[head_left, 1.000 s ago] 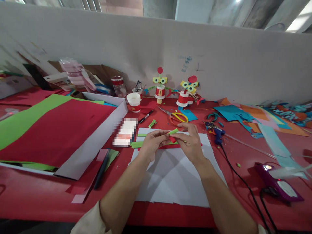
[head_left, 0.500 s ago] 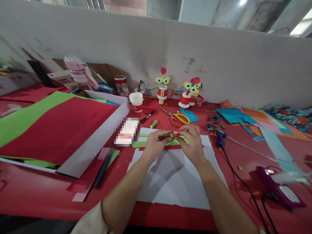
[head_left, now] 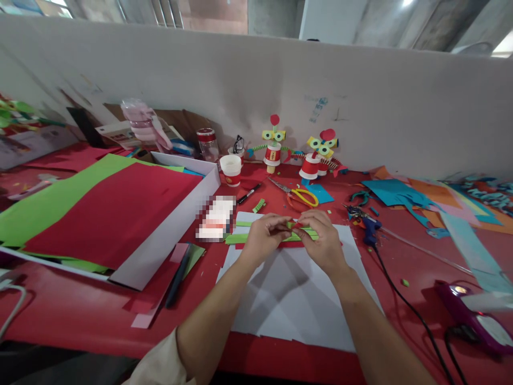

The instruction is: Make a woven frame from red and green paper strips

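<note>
Both hands meet over the upper part of a white sheet [head_left: 276,299]. My left hand [head_left: 267,234] is closed, its thumb and fingers pinching a small folded green and red paper piece [head_left: 295,225]. My right hand [head_left: 321,238] pinches the same piece from the other side. Green paper strips [head_left: 239,238] and a red strip lie on the sheet beneath the fingers, partly hidden by them. The fingertips cover much of the small piece.
A white box [head_left: 160,230] of red and green paper stands left, beside a phone [head_left: 216,218]. Behind are paper cups [head_left: 231,171], scissors [head_left: 304,198] and cup figures [head_left: 273,154]. At right lie a glue gun [head_left: 371,229], paper scraps and a purple device [head_left: 473,318].
The view has shifted a little, so most things appear slightly farther right. Both hands stay together at the small paper piece, with fingers slightly repositioned.
</note>
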Tool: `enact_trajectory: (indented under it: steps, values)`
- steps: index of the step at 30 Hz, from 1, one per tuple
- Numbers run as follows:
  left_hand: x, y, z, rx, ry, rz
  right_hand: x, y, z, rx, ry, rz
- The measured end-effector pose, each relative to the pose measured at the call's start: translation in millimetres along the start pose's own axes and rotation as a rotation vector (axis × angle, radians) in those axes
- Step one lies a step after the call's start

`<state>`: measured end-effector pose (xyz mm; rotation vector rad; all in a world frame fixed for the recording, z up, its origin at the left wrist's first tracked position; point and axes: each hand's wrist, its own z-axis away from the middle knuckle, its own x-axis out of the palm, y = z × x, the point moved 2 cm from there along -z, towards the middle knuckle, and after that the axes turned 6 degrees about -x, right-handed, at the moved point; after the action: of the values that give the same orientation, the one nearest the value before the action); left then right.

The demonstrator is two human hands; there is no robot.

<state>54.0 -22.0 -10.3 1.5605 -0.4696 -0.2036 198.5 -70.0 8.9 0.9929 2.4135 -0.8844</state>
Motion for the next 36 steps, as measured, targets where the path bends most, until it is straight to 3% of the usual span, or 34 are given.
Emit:
enact_trajectory:
  steps: [8, 13, 19, 21, 24, 29, 36]
  values:
    - [-0.9, 4, 1, 0.025, 0.021, -0.044, 1, 1, 1, 0.324, -0.035, -0.136]
    - [-2.1, 2, 0, 0.065, 0.018, -0.092, 6, 5, 3, 0.524, -0.033, -0.374]
    - [-3.3, 6, 0, 0.160, -0.038, -0.070, 9, 6, 4, 0.588, -0.159, -0.678]
    - [-2.3, 6, 1, 0.117, -0.046, 0.007, 10, 5, 5, 0.580, -0.158, -0.662]
    - [0.9, 1, 1, -0.016, 0.003, 0.231, 13, 0, 7, 0.619, -0.028, -0.685]
    - [7.9, -10, 1, -0.204, 0.018, 0.501, 26, -13, 9, 0.760, 0.180, -0.993]
    - [1.3, -9, 0, -0.317, 0.040, 0.480, 35, -16, 12, 1.012, 0.192, -1.190]
